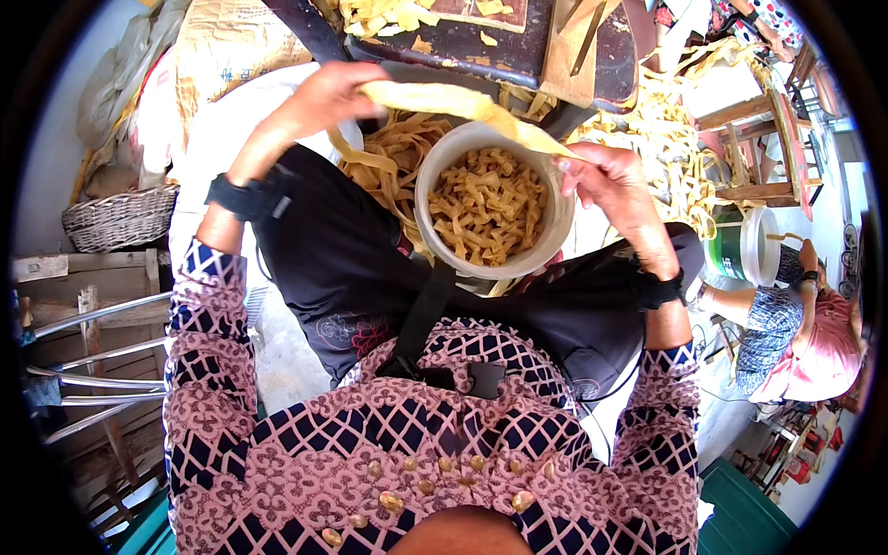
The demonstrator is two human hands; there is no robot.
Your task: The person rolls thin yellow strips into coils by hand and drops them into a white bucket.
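Note:
A long, flat, pale yellow strip [444,99] is stretched between my hands above a white plastic bucket [424,225]. My left hand [333,97], slightly blurred, grips its wider end, and a length of strip hangs below that hand. The narrow other end is pinched between the fingertips of my right hand [603,177]. Short, folded or knotted yellow-brown pieces [489,208] fill much of the bucket, which stands between my knees. A heap of long yellow-brown strips [399,149] lies behind the bucket, on the left.
Ahead is a dark wooden surface [451,62] bearing a wooden block with a blade-like slot [583,52]. Many loose strips [659,146] lie to the right, near a wooden stool [784,139] and a green-and-white bucket [760,243]. A co-worker [805,333] sits at right; a wicker basket [121,216] is at left.

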